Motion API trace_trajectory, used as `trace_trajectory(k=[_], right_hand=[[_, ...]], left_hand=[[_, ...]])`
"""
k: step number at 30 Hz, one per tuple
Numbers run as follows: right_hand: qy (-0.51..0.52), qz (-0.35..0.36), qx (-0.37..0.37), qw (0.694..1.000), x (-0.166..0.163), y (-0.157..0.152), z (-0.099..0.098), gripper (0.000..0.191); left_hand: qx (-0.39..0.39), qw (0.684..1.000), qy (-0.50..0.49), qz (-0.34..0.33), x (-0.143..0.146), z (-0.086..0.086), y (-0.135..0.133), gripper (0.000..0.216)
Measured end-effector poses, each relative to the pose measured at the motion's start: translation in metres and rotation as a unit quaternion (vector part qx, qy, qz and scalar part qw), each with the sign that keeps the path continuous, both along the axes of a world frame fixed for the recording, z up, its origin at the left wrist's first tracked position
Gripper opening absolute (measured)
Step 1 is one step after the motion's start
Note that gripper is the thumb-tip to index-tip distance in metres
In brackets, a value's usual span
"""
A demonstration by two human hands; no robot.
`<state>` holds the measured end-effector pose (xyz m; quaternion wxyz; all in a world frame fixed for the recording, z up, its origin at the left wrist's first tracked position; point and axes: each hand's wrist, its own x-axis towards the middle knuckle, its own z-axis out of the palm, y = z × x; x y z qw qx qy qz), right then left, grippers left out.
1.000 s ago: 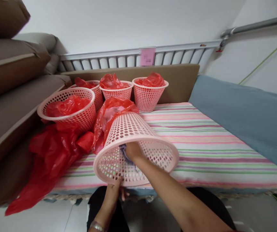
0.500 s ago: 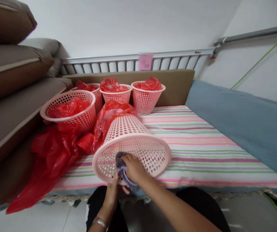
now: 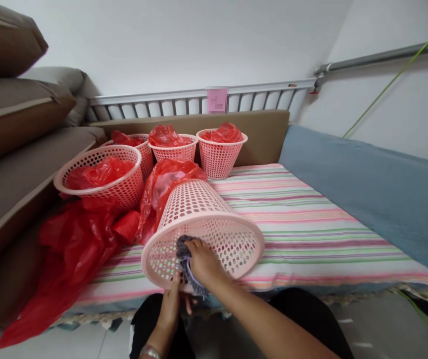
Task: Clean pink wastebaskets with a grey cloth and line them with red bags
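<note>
The basket [image 3: 199, 214] lies on its side on the striped bed [image 3: 311, 224], its mouth toward the person. The right hand [image 3: 203, 260] is in that mouth, its grip closed around a grey cloth [image 3: 182, 248] against the inner wall. The left hand [image 3: 171, 305] is under the basket, its grip pinching the lower rim. Behind the basket stand 4 upright baskets [image 3: 124, 189] with red bags [image 3: 94, 173]. Left of it lies a loose red bag [image 3: 71, 244].
</note>
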<state>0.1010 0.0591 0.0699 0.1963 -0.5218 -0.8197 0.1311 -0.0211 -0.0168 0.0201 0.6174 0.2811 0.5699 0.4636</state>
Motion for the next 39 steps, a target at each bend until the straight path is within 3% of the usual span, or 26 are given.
trace_trajectory(k=[3,7,13,18,23,27,30,33,39], right_hand=[[-0.009,-0.028,0.003,1.0,-0.011,0.041,0.002,0.048],[-0.006,-0.058,0.006,0.998,-0.02,0.088,-0.002,0.052],[-0.011,-0.064,0.004,0.998,-0.022,0.104,-0.005,0.056],[-0.012,-0.053,0.014,0.998,-0.004,0.078,0.0,0.056],[-0.024,-0.031,0.006,0.999,0.027,0.008,-0.002,0.048],[-0.013,-0.014,-0.032,0.999,0.036,-0.053,-0.011,0.054],[0.0,-0.02,-0.036,0.999,0.033,-0.064,-0.013,0.057],[-0.007,-0.038,-0.016,0.999,0.023,-0.036,-0.01,0.053],[0.085,-0.123,0.05,0.987,0.001,0.065,-0.003,0.045]], left_hand=[[-0.001,1.0,0.025,-0.01,0.001,-0.007,0.001,0.096],[0.006,1.0,-0.012,-0.015,0.002,-0.004,-0.002,0.089],[0.034,0.999,0.003,0.03,-0.014,0.003,-0.006,0.06],[0.023,0.999,-0.033,0.018,-0.012,-0.001,-0.011,0.055],[0.008,0.999,-0.05,0.008,0.001,-0.004,-0.016,0.062],[0.028,0.997,-0.063,-0.018,0.003,-0.007,-0.016,0.061],[0.041,0.997,-0.039,-0.048,0.002,-0.007,-0.016,0.064],[0.037,0.997,-0.028,-0.06,0.002,-0.003,-0.017,0.062],[0.005,0.999,-0.033,-0.025,0.006,-0.002,-0.015,0.071]])
